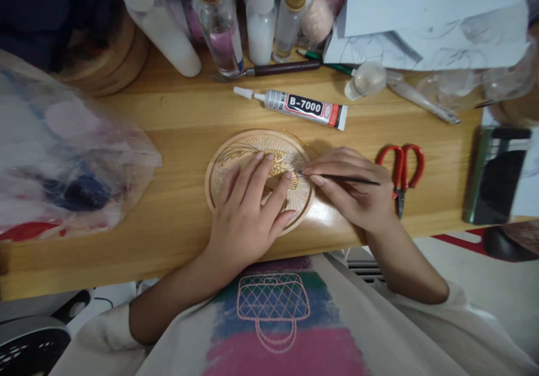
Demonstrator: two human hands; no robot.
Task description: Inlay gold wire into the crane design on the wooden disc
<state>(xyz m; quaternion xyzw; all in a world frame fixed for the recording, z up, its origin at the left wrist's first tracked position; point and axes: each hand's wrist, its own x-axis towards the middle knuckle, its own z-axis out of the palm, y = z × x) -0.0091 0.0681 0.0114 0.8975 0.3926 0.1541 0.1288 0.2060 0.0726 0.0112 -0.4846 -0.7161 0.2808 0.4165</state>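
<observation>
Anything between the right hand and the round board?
Nothing visible blocks it: the right hand is at the right edge of the round board, the thin dark tool it holds pointing inward. The left hand covers part of the board. The glue tube and scissors lie clear.

Craft workspace: wooden desk (pixel 177 202), glue tube (pixel 304 107), scissors (pixel 404 180), bottles (pixel 223 42), line-drawn sheets (pixel 446 47).

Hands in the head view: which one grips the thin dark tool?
The right hand: it pinches the tool at the round board's edge. The left hand instead lies spread over the board.
</observation>
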